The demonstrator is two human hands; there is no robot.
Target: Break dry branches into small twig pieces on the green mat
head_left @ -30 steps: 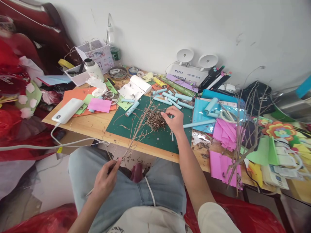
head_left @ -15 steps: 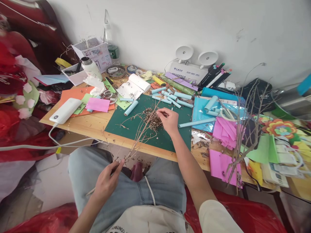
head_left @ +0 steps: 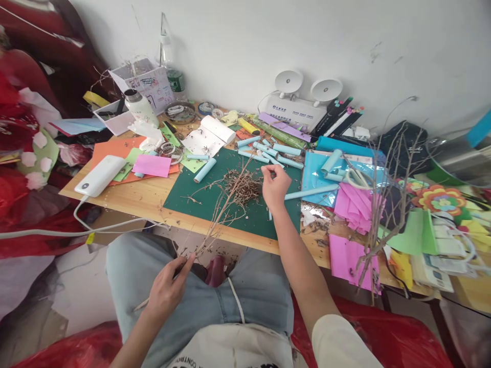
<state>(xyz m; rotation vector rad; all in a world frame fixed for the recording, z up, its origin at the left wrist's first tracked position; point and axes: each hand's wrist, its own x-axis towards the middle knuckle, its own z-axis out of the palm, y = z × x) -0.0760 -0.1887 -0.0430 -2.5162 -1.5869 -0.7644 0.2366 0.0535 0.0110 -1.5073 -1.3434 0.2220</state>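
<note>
My left hand (head_left: 169, 287) is closed round the stem of a dry branched twig (head_left: 220, 212) above my lap. The twig slants up and away over the table edge, its thin tips reaching across a green cutting mat (head_left: 192, 197). On the mat lies a heap of short broken twig bits (head_left: 243, 188), partly behind the branch. Just right of the heap, my right hand (head_left: 275, 186) hovers with fingers pinched together; whatever they may hold is too small to make out.
Pale blue paper rolls (head_left: 287, 150) lie along the mat's back edge. A white power bank (head_left: 100, 176) with a cable sits at left, an uncapped bottle (head_left: 141, 108) behind it. At right are scissors (head_left: 357, 178), pink paper (head_left: 351, 260) and upright bare branches (head_left: 387, 225).
My right hand has drawn back to the right, away from the twig and the heap, fingers still pinched. My left hand keeps the twig in nearly the same place.
</note>
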